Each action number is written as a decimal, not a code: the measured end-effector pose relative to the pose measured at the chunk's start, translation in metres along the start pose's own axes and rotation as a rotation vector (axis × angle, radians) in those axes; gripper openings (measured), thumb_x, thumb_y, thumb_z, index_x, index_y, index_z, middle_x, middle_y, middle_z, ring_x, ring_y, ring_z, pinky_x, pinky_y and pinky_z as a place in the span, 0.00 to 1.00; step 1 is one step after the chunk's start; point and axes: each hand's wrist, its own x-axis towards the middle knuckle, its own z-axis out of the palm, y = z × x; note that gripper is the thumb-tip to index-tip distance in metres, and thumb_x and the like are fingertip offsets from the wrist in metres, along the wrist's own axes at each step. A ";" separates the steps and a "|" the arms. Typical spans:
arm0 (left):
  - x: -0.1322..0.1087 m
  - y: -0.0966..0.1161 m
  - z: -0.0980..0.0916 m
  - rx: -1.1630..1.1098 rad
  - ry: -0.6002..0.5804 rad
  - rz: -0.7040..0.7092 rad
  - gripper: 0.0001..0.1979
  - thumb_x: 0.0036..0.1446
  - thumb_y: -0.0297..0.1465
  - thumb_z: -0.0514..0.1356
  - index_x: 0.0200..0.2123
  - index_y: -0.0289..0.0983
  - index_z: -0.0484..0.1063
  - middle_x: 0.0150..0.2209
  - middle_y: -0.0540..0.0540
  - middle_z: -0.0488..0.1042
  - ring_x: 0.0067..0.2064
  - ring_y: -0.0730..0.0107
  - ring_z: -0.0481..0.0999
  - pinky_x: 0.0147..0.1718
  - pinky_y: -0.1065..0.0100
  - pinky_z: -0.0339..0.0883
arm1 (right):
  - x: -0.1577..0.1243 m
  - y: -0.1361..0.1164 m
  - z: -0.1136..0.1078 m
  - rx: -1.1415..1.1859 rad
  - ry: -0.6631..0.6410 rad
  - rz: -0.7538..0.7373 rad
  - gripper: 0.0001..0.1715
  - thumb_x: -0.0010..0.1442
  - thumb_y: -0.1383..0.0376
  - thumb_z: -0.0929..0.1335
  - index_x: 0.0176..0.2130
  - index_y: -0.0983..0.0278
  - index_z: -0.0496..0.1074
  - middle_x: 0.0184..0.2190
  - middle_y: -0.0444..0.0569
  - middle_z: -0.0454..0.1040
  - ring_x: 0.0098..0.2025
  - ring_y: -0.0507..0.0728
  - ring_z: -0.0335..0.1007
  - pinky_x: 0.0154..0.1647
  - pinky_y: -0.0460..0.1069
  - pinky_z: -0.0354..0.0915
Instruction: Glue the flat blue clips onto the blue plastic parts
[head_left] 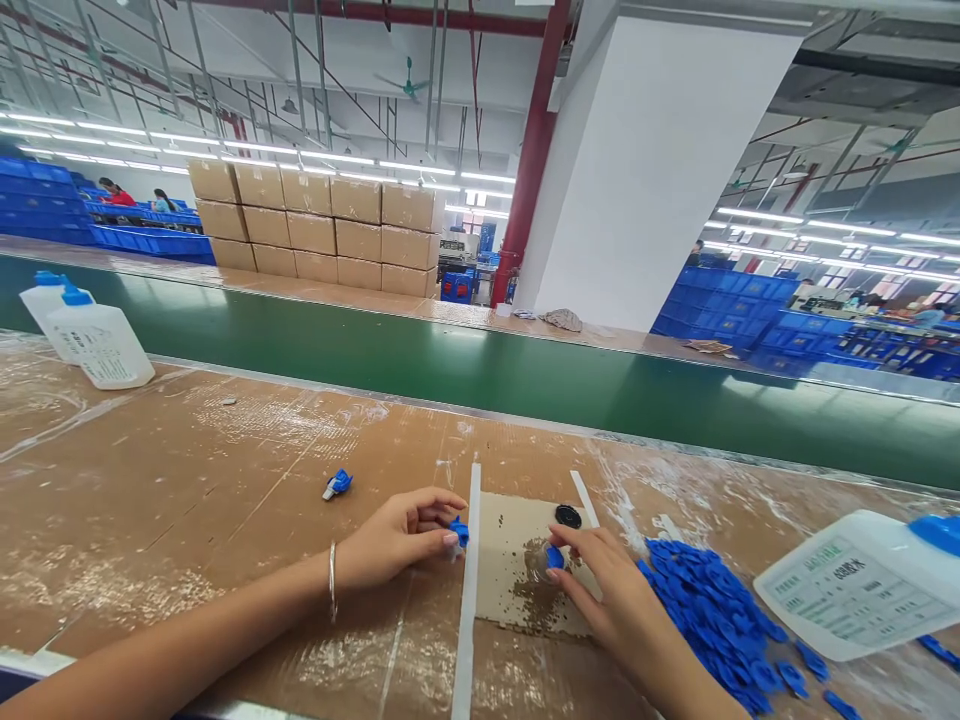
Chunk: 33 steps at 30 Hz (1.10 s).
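Note:
My left hand [397,535] pinches a small blue plastic part [460,532] with a whitish end, just left of a white tape strip [469,590]. Between the thumb and fingertips of my right hand [611,580] is a flat blue plastic piece [555,557]. It is held at a small clear round dish [535,563] on a wet-stained cardboard sheet [499,520]; whether they touch I cannot tell. A black round cap [568,516] lies just beyond my right fingers. To the right is a pile of blue plastic pieces [705,610]. Another blue part with a white end [338,484] lies to the left.
A large translucent bottle [847,590] with a blue cap leans beside the pile at right. Two white bottles [101,340] stand at far left. A green conveyor belt [375,345] runs behind the brown tabletop [247,520]. Stacked cartons [315,225] and blue crates [724,305] are beyond.

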 end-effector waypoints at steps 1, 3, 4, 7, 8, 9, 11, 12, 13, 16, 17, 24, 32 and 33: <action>-0.001 0.000 0.003 -0.082 -0.033 -0.006 0.16 0.54 0.34 0.63 0.45 0.36 0.67 0.37 0.44 0.76 0.38 0.66 0.76 0.40 0.64 0.67 | -0.002 -0.001 0.001 0.023 0.011 0.027 0.19 0.59 0.67 0.64 0.51 0.60 0.64 0.40 0.49 0.73 0.42 0.55 0.70 0.44 0.51 0.68; -0.003 -0.001 0.009 -0.211 -0.094 -0.010 0.18 0.55 0.35 0.63 0.46 0.36 0.65 0.36 0.43 0.76 0.37 0.65 0.78 0.40 0.63 0.67 | -0.006 -0.010 0.005 0.177 0.073 0.163 0.20 0.59 0.63 0.66 0.51 0.59 0.64 0.42 0.48 0.74 0.41 0.54 0.70 0.44 0.50 0.68; -0.004 -0.001 0.013 -0.259 -0.114 -0.013 0.19 0.54 0.35 0.63 0.47 0.36 0.64 0.36 0.43 0.76 0.37 0.64 0.78 0.41 0.62 0.67 | -0.008 -0.018 0.008 0.328 0.109 0.257 0.21 0.58 0.61 0.67 0.51 0.59 0.64 0.43 0.48 0.74 0.42 0.54 0.71 0.44 0.49 0.68; -0.009 -0.003 0.024 -0.358 -0.145 -0.052 0.22 0.52 0.35 0.66 0.47 0.36 0.63 0.34 0.45 0.76 0.37 0.61 0.79 0.39 0.63 0.67 | -0.011 -0.051 0.023 0.900 0.222 0.534 0.24 0.54 0.56 0.70 0.49 0.58 0.66 0.42 0.49 0.75 0.45 0.54 0.71 0.44 0.48 0.68; -0.011 -0.004 0.027 -0.377 -0.150 -0.068 0.23 0.51 0.35 0.66 0.47 0.36 0.63 0.33 0.46 0.75 0.36 0.61 0.79 0.38 0.63 0.67 | -0.011 -0.062 0.029 1.061 0.266 0.599 0.25 0.51 0.55 0.72 0.48 0.57 0.67 0.42 0.48 0.76 0.45 0.54 0.71 0.44 0.47 0.68; -0.013 -0.004 0.030 -0.395 -0.155 -0.083 0.24 0.50 0.35 0.67 0.47 0.36 0.63 0.32 0.46 0.75 0.36 0.61 0.79 0.37 0.63 0.67 | -0.010 -0.073 0.034 1.186 0.307 0.653 0.26 0.49 0.54 0.73 0.47 0.57 0.68 0.41 0.48 0.76 0.45 0.54 0.71 0.45 0.47 0.67; -0.015 -0.005 0.034 -0.428 -0.161 -0.110 0.26 0.49 0.36 0.68 0.48 0.36 0.62 0.32 0.46 0.75 0.35 0.62 0.79 0.37 0.63 0.67 | -0.006 -0.090 0.043 1.339 0.381 0.725 0.27 0.45 0.54 0.75 0.44 0.57 0.70 0.39 0.47 0.77 0.44 0.53 0.71 0.45 0.46 0.66; -0.016 -0.005 0.035 -0.439 -0.159 -0.119 0.26 0.48 0.36 0.68 0.48 0.36 0.62 0.33 0.46 0.76 0.34 0.63 0.79 0.37 0.63 0.67 | -0.005 -0.096 0.046 1.378 0.393 0.737 0.27 0.44 0.54 0.76 0.43 0.57 0.70 0.38 0.46 0.77 0.43 0.53 0.72 0.45 0.46 0.66; -0.016 -0.005 0.035 -0.449 -0.150 -0.124 0.27 0.48 0.36 0.69 0.48 0.36 0.62 0.33 0.46 0.76 0.33 0.64 0.78 0.36 0.64 0.67 | -0.003 -0.101 0.049 1.397 0.397 0.743 0.27 0.43 0.55 0.76 0.43 0.57 0.70 0.37 0.46 0.77 0.42 0.53 0.72 0.43 0.46 0.66; -0.016 -0.004 0.035 -0.456 -0.113 -0.124 0.26 0.47 0.35 0.69 0.47 0.36 0.64 0.31 0.47 0.76 0.32 0.70 0.76 0.35 0.67 0.67 | -0.002 -0.105 0.054 1.389 0.398 0.727 0.27 0.43 0.55 0.76 0.43 0.57 0.70 0.37 0.46 0.77 0.39 0.54 0.73 0.36 0.47 0.68; -0.016 -0.004 0.034 -0.454 -0.104 -0.122 0.26 0.47 0.35 0.70 0.47 0.36 0.65 0.31 0.48 0.75 0.32 0.71 0.75 0.35 0.68 0.67 | -0.002 -0.105 0.056 1.372 0.397 0.717 0.27 0.43 0.55 0.76 0.43 0.57 0.70 0.37 0.46 0.76 0.39 0.55 0.72 0.35 0.47 0.69; -0.016 -0.008 0.033 -0.398 -0.088 -0.140 0.27 0.45 0.35 0.70 0.46 0.35 0.66 0.33 0.47 0.75 0.34 0.74 0.74 0.38 0.70 0.64 | -0.015 -0.104 0.083 0.743 0.484 0.488 0.18 0.55 0.58 0.70 0.46 0.55 0.68 0.41 0.45 0.75 0.43 0.54 0.71 0.45 0.49 0.67; -0.011 0.002 0.014 0.154 0.091 -0.030 0.15 0.48 0.31 0.62 0.40 0.37 0.66 0.34 0.48 0.74 0.35 0.68 0.75 0.34 0.68 0.66 | -0.030 -0.064 0.058 -0.107 0.397 -0.030 0.19 0.60 0.64 0.66 0.51 0.60 0.65 0.45 0.47 0.74 0.48 0.53 0.69 0.50 0.47 0.64; -0.008 0.007 0.006 0.425 0.168 0.048 0.12 0.51 0.30 0.59 0.41 0.37 0.67 0.35 0.48 0.74 0.37 0.68 0.74 0.37 0.67 0.66 | -0.034 -0.048 0.045 -0.185 0.397 -0.012 0.17 0.60 0.64 0.66 0.49 0.60 0.66 0.44 0.46 0.74 0.46 0.53 0.70 0.49 0.48 0.64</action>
